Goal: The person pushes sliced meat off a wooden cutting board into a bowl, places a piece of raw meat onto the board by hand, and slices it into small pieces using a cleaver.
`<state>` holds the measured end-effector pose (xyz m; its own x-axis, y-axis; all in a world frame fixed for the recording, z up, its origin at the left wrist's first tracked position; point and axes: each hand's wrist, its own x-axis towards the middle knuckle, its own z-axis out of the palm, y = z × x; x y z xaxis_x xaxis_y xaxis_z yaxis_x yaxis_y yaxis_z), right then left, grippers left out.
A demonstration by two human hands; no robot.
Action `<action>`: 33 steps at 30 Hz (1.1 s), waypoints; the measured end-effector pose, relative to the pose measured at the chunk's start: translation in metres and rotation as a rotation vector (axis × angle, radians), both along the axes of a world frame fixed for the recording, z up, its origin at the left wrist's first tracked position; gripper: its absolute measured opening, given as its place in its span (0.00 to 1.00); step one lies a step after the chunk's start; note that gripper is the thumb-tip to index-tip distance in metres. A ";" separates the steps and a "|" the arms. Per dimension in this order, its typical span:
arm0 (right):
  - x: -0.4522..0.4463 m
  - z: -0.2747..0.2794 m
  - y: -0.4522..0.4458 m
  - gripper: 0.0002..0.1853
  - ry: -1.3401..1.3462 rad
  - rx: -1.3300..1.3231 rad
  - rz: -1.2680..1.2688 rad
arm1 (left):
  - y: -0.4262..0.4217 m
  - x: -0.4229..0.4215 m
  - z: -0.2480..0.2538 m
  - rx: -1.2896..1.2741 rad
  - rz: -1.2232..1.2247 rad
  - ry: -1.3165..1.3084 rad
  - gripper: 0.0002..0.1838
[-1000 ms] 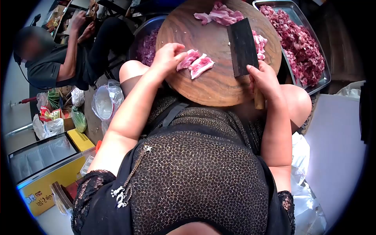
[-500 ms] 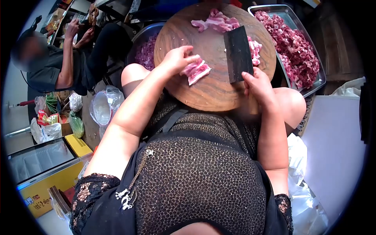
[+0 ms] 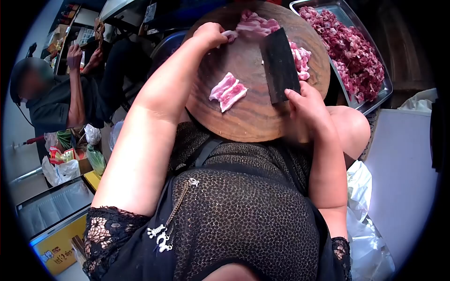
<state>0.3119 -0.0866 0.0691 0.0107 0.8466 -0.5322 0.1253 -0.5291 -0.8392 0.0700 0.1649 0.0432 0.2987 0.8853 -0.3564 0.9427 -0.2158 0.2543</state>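
Note:
A round wooden chopping board (image 3: 234,124) rests at my knees. My right hand (image 3: 307,105) is closed on a cleaver (image 3: 280,68), whose broad dark blade stands over the right half of the board. At the far left edge of the board, my left hand (image 3: 209,35) has its fingers closed on the end of a raw meat strip (image 3: 229,36). More strips (image 3: 258,24) lie just right of it in a heap. Two pieces of pink meat (image 3: 228,92) lie side by side nearer me. Cut meat (image 3: 301,61) shows behind the blade, partly hidden by it.
A metal tray (image 3: 385,91) heaped with chopped meat (image 3: 349,49) stands right of the board. Behind my left forearm is a basin (image 3: 165,50), mostly hidden. Another person (image 3: 61,93) sits at the left. Plastic bags (image 3: 58,171) and a yellow box (image 3: 58,243) are at lower left.
My left hand has left the two near pieces and reached away to the heap at the far side, closing on a strip. The cleaver has shifted slightly left, still in my right hand.

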 end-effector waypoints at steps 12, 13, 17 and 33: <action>-0.005 -0.010 -0.006 0.08 -0.042 0.012 -0.012 | -0.116 -0.074 0.006 -0.437 0.257 -0.618 0.19; -0.006 -0.010 -0.006 0.07 0.001 0.026 -0.031 | -0.125 -0.071 0.000 -0.382 0.307 -0.518 0.22; -0.015 0.017 -0.019 0.07 -0.139 0.090 -0.021 | -0.142 -0.069 0.003 0.050 0.171 -0.416 0.24; -0.098 0.035 -0.059 0.08 -1.075 0.625 0.392 | -0.163 -0.088 -0.033 0.519 -0.314 -0.757 0.17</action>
